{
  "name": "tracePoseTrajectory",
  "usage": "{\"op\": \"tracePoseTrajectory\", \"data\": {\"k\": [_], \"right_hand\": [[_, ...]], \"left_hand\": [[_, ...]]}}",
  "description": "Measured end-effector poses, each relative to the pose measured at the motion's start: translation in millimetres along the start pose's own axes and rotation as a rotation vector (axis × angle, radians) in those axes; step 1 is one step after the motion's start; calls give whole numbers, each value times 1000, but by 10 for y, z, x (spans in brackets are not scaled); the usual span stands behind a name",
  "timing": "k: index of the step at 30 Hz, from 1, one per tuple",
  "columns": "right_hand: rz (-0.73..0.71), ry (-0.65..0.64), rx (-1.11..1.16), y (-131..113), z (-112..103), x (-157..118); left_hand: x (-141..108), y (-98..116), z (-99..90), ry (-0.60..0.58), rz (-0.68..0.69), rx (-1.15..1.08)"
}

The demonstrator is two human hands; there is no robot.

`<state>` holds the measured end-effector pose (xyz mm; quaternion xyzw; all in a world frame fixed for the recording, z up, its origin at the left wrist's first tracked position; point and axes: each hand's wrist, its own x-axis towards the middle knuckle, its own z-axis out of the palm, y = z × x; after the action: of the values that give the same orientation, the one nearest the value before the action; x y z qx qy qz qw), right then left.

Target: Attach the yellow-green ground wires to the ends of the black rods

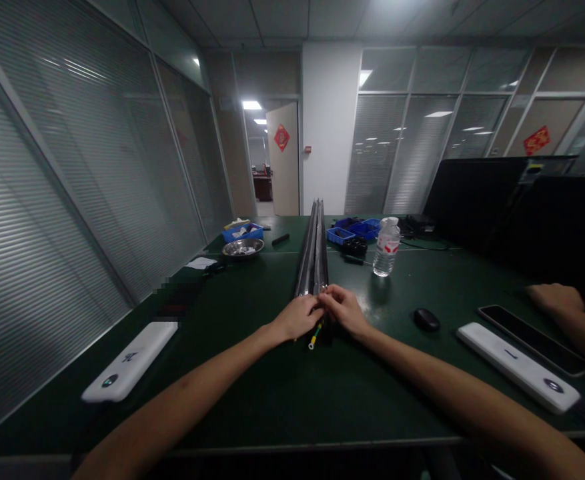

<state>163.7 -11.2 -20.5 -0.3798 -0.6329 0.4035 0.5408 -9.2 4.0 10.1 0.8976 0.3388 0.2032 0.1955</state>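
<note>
A pair of long, dark, shiny bars [311, 257] lies side by side on the green table, running straight away from me. My left hand [297, 317] is closed at their near end, thumb and fingers pinched together. My right hand [345, 310] meets it there, fingertips bent in and also pinched. What the fingertips hold is too small and covered to make out. Below them a yellow-green wire [314, 339] with a ring-shaped end sticks out towards me; its other end is hidden under the hands.
Blue trays [359, 230], a water bottle [386, 248] and a black mouse [426, 319] stand to the right. A metal bowl [243, 249] and blue basket [245, 233] are at left. White devices [129, 363] flank me. Another person's hand [557, 298] rests near a phone [535, 340].
</note>
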Motion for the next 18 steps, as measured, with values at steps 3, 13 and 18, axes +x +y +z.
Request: {"op": "tracePoseTrajectory", "data": {"k": [3, 13, 18], "right_hand": [[17, -8, 6, 14, -5, 16], [32, -6, 64, 101, -14, 56], [53, -12, 81, 106, -28, 69]], "left_hand": [[1, -3, 5, -1, 3, -13], [9, -5, 12, 2, 28, -21], [7, -14, 14, 13, 33, -19]]}}
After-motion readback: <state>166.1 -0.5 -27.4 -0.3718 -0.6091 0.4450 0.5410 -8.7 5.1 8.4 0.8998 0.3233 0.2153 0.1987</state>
